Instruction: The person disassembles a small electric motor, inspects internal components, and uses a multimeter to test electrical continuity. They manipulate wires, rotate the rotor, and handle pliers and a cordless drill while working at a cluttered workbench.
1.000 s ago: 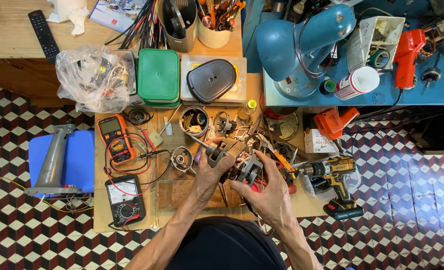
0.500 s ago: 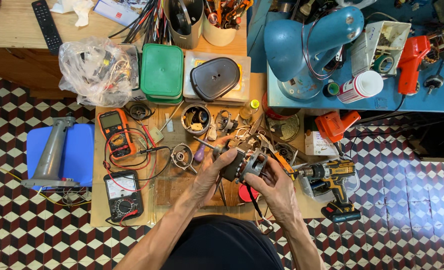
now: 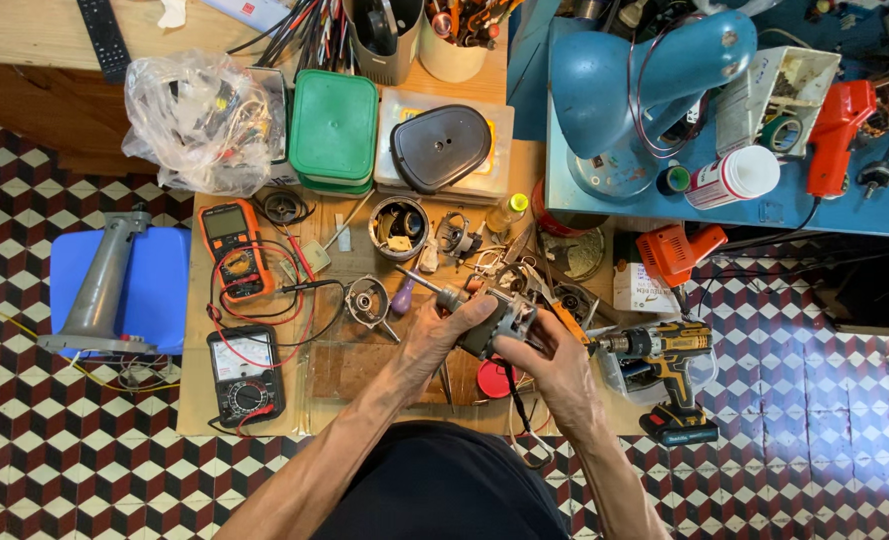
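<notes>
Clutter covers the small wooden table (image 3: 349,375), set on a checkered floor beside a blue stool (image 3: 159,285). A green box (image 3: 333,128) sits at the far edge, an orange meter (image 3: 232,245) to the left, a yellow drill (image 3: 669,365) to the right. Above the middle, the left hand (image 3: 442,335) and the right hand (image 3: 549,362), close together, both grip a small motor (image 3: 492,318), its shaft pointing left.

Orange digital multimeter (image 3: 234,250), grey screen, left of bench. Black analogue meter (image 3: 246,372), white dial, below it. White labelled cardboard box (image 3: 644,287) right.
</notes>
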